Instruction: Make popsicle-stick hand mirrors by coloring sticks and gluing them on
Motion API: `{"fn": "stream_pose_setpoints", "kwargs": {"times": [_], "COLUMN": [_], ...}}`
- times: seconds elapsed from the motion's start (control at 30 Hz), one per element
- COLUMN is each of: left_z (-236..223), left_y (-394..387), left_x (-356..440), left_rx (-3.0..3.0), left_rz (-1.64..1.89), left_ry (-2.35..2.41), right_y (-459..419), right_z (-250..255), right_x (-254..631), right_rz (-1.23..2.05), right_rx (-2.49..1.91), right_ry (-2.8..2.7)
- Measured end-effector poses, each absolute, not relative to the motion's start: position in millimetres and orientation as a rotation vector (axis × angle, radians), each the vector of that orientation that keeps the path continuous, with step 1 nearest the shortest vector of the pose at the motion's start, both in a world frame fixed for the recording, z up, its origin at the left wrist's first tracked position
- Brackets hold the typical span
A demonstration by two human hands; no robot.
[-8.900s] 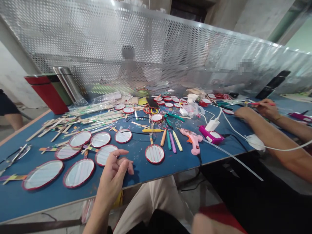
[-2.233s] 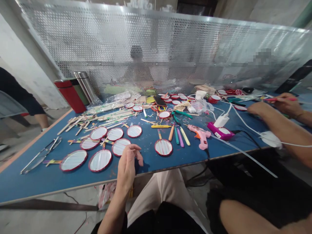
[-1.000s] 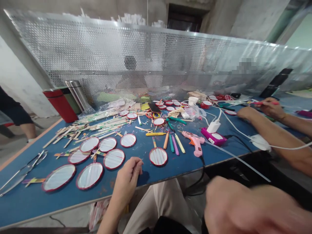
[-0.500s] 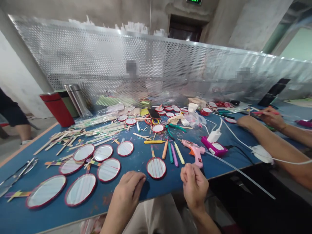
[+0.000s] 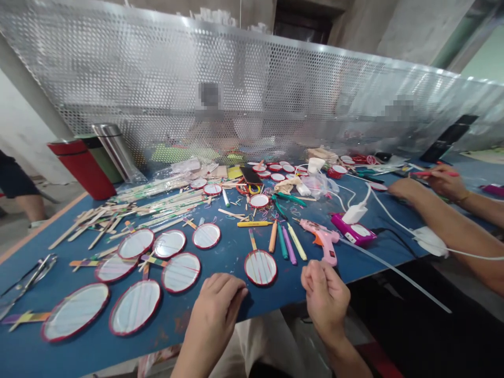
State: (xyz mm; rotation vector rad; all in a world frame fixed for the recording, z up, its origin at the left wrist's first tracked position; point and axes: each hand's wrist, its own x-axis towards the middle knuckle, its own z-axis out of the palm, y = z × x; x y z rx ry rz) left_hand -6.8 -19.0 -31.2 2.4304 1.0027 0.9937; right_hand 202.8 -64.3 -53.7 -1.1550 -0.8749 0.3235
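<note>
My left hand (image 5: 218, 304) rests at the table's front edge with its fingers curled in; nothing shows in it. My right hand (image 5: 325, 296) is closed in a loose fist just past the edge, with nothing visible in it. Between and beyond them lies a round red-rimmed disc (image 5: 260, 268) with a coloured stick handle. Near my right hand are a pink hot glue gun (image 5: 321, 239) and several markers, among them a purple marker (image 5: 289, 245) and a yellow marker (image 5: 254, 224). More red-rimmed discs, such as this round disc (image 5: 181, 272), lie left of my left hand.
Loose wooden sticks (image 5: 102, 223) and bagged sticks spread at the back left. Bottles, one a red flask (image 5: 84, 168), stand there. A purple power strip (image 5: 354, 230) with white cables lies right. A co-worker's arm (image 5: 444, 210) reaches in. A perforated metal screen (image 5: 244, 79) backs the table.
My right hand came up from the lower right, blurred a second ago, and now stays by the glue gun as a fist. My left hand went from loosely open to curled. The view shifted slightly.
</note>
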Motion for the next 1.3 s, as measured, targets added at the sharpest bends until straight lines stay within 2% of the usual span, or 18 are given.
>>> {"fn": "stream_pose_setpoints", "kwargs": {"times": [0.37, 0.63, 0.8, 0.93, 1.2, 1.3], "left_z": [-35.5, -36.2, -22.0, -20.8, -20.8, -19.6], "left_y": [-17.7, 3.5, 9.6, 7.7, -9.2, -10.1], "left_x": [-6.2, -6.9, 6.8, 12.8, -6.9, -5.7], "left_rx": [2.458, 2.478, 2.453, 2.337, 1.85, 1.778], "left_rz": [0.932, 0.718, 0.627, 0.782, 1.249, 1.302], "left_ry": [1.009, 1.063, 1.132, 1.404, 1.23, 1.242], "right_y": [-65.6, -74.2, -73.7, -57.4, -38.0, -42.3], "right_z": [-47.9, -10.5, 9.6, 28.8, 42.3, 37.6], "right_x": [201.6, 203.0, 207.7, 223.7, 281.5, 289.6], "right_rz": [0.203, 0.272, 0.196, 0.062, -0.082, -0.104], "right_rx": [-1.306, -1.485, -1.49, -1.569, -1.755, -1.774], "right_ry": [-1.02, -1.653, -1.808, -1.844, -1.342, -1.335]}}
